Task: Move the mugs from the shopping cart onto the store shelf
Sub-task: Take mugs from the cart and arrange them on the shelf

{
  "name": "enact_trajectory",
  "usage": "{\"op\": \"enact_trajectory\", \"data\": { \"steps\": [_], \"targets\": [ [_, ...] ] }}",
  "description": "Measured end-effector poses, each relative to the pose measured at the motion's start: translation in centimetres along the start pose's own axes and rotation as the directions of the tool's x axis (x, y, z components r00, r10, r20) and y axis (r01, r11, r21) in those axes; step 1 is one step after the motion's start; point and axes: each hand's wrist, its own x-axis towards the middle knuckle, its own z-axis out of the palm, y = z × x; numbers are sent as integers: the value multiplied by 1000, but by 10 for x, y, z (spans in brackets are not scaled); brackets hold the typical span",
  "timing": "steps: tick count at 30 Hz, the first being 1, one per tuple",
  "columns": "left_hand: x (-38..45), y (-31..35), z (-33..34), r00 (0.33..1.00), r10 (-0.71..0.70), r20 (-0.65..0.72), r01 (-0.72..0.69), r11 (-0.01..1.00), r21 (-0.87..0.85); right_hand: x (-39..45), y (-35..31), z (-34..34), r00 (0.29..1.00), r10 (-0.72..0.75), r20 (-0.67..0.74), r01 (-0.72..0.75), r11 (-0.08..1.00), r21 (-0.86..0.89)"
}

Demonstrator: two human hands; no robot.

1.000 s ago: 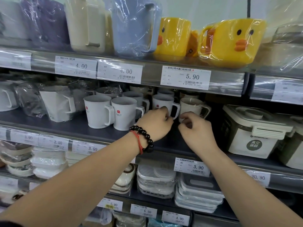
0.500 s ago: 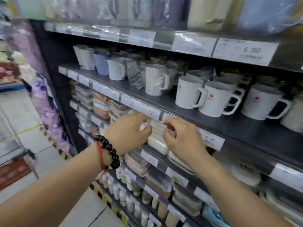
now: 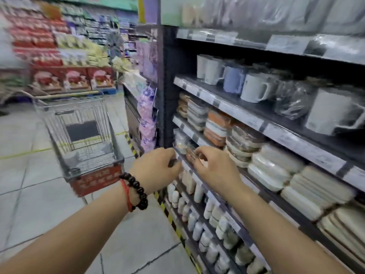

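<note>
White and blue mugs (image 3: 253,89) stand in a row on the dark store shelf (image 3: 246,113) at the right. A wire shopping cart (image 3: 83,135) with a red front panel stands on the aisle floor to the left; the frame is blurred and I cannot tell what lies in its basket. My left hand (image 3: 158,169), with a black bead bracelet and a red string at the wrist, and my right hand (image 3: 215,168) hover side by side in front of a lower shelf edge. Both have loosely curled fingers and hold nothing.
Below the mug shelf, stacked food containers (image 3: 272,169) and small bottles (image 3: 207,212) fill the lower shelves. Purple packets (image 3: 147,123) hang on the end of the shelving unit. Red boxed goods (image 3: 73,78) line the far aisle. Yellow-black tape marks the floor along the shelf base.
My view has swung left from the mug shelf toward the aisle, bringing the cart into sight. Both hands have drawn back from the mugs and dropped lower, still empty.
</note>
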Motion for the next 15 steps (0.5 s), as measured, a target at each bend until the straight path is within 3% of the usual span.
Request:
{"op": "enact_trajectory", "data": {
  "steps": [10,15],
  "targets": [
    [-1,-149,-15,963,-269,-32,269,963,-15,87,-78,119,978,-81,190,79,997,15],
    [26,-203,-13,923,-378,-63,378,926,-19,142,-98,171,957,-148,249,122,986,117]
  ]
}}
